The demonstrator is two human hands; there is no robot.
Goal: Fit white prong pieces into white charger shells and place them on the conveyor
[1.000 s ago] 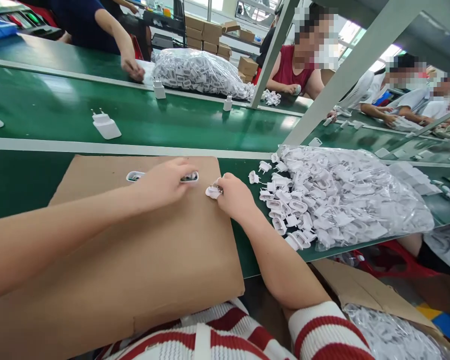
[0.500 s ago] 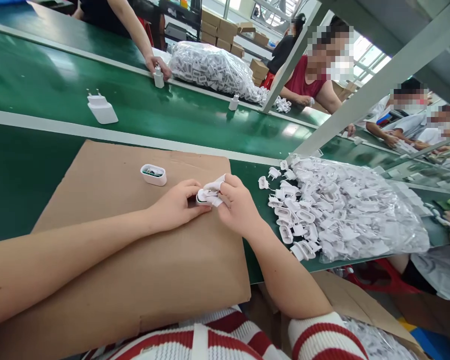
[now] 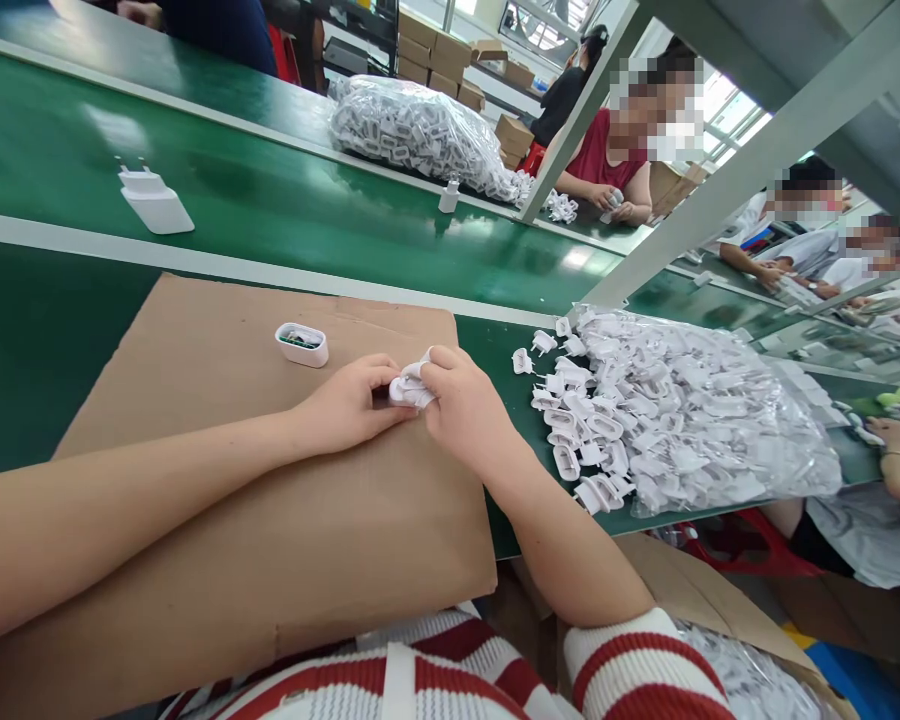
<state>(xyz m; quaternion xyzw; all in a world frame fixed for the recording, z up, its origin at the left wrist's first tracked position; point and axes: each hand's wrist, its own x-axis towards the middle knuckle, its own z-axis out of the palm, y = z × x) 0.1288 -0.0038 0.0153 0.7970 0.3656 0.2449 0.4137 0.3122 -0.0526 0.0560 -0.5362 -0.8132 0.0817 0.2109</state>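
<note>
Over the cardboard sheet (image 3: pixel 330 540), my left hand (image 3: pixel 349 400) pinches a white phone charger (image 3: pixel 405 390) between thumb and fingers. My right hand (image 3: pixel 465 405) closes on the other end of the same charger, with white coverings on its fingertips. The two hands almost meet, and the fingers hide much of the charger. Left of them, an open charger housing (image 3: pixel 301 345) lies on the cardboard, a green circuit board showing inside it.
Loose white plug caps (image 3: pixel 570 400) spill from a clear plastic bag (image 3: pixel 705 410) at the right. Finished-looking chargers (image 3: pixel 154 200) stand on the green conveyor belt (image 3: pixel 270 200). A slanted metal post (image 3: pixel 690 210) rises at the right. Co-workers sit beyond the belt, near another filled bag (image 3: pixel 420 125).
My right fingers have closed in over the charger, and its green board edge no longer shows. Chargers on the belt have shifted left. A co-worker's hand and the charger at it have left view.
</note>
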